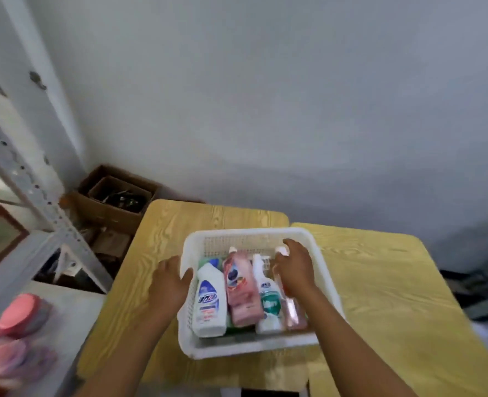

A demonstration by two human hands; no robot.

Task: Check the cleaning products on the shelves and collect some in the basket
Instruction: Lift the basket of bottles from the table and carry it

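Forearms nearest the lens; both reach over the table [380, 282] to the basket [317, 245], which sits on the table between the two tops.

Step in hand, by judgement: stowing collected products; four bottles lie side by side in the basket, so collection looks well advanced.

Left hand [169, 285]: grip clamped on the basket's left wall, thumb over the rim.

Right hand [295, 267]: inside the basket, fingers curled over the clear pink bottle [292, 310] at the far right; whether it pinches or merely rests on it, cannot tell.

Next move calls for releasing that bottle and returning to the shelf [36, 196] at left.
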